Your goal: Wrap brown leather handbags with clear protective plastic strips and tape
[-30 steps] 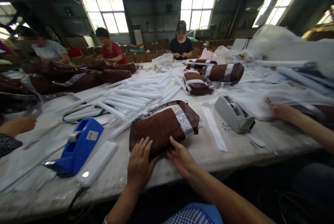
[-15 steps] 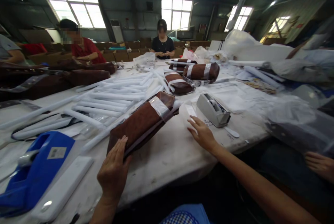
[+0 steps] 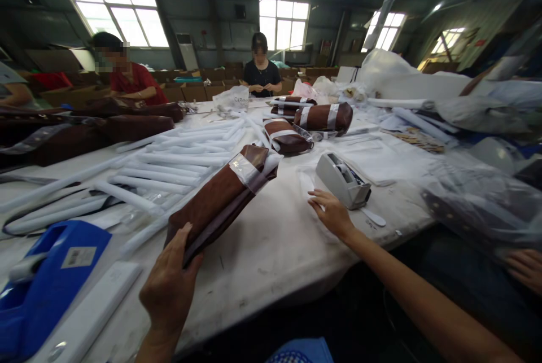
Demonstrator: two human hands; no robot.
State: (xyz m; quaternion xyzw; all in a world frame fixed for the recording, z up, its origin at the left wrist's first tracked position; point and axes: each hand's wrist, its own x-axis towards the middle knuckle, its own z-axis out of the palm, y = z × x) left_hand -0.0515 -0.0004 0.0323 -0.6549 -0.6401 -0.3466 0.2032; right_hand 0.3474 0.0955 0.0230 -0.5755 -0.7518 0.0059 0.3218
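My left hand (image 3: 169,284) is closed round the near end of a folded brown leather bag (image 3: 215,199), thumb at the side. A clear band wraps the bag's far end, and a white foam tube (image 3: 271,162) pokes out there. The bag is tilted up, its far end pointing away to the right. My right hand (image 3: 332,213) lies low over the table, fingers drawn together at a thin clear plastic sleeve (image 3: 305,182) with a white strip. Just beyond that hand stands a grey tape dispenser (image 3: 342,179).
White foam tubes (image 3: 169,165) lie heaped at left, behind a blue tape dispenser (image 3: 51,289). More wrapped brown bags (image 3: 324,117) sit further back. Two co-workers (image 3: 261,72) are across the table (image 3: 254,272); another person's hand (image 3: 525,267) shows at right.
My left hand has closed round the brown bag and tipped it up a little. The fingers of my right hand have come down and together on the plastic.
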